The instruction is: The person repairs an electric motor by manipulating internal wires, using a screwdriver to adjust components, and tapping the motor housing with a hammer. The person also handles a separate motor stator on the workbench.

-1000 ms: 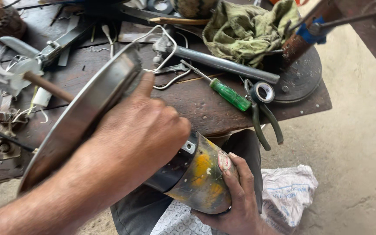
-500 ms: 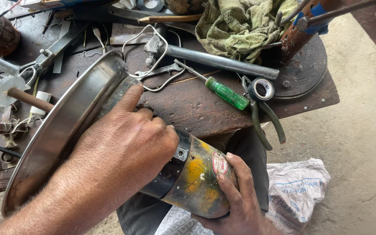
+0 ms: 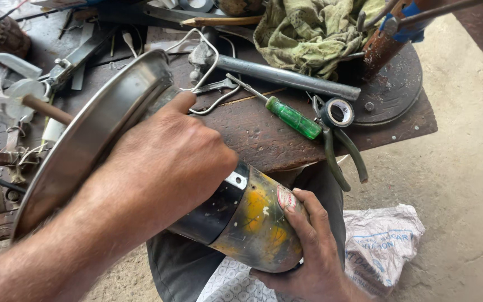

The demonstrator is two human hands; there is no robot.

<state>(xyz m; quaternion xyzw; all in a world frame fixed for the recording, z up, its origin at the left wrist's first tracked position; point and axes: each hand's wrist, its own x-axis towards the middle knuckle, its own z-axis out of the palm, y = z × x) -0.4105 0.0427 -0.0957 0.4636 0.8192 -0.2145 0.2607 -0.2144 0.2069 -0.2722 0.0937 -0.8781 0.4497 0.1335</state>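
Dark cylindrical motor housing point(image 3: 247, 223), yellow-stained, lying tilted in lap; round metal pan point(image 3: 85, 140) fixed at far end.

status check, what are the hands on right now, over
Left hand clamped over the dark motor housing by the metal dish. Right hand cups the housing's yellow-stained end. Green screwdriver and pliers lie apart on the bench.

- Green-handled screwdriver point(image 3: 293, 117) lying on rusty counter point(image 3: 252, 134), at 1 o'clock.
- Grey metal pipe point(image 3: 286, 77) just above it.
- Crumpled green rag point(image 3: 314, 28) at 12 o'clock.
- Pliers point(image 3: 339, 140) overhanging counter edge.
- White printed sack point(image 3: 384, 240) on floor, at 4 o'clock.
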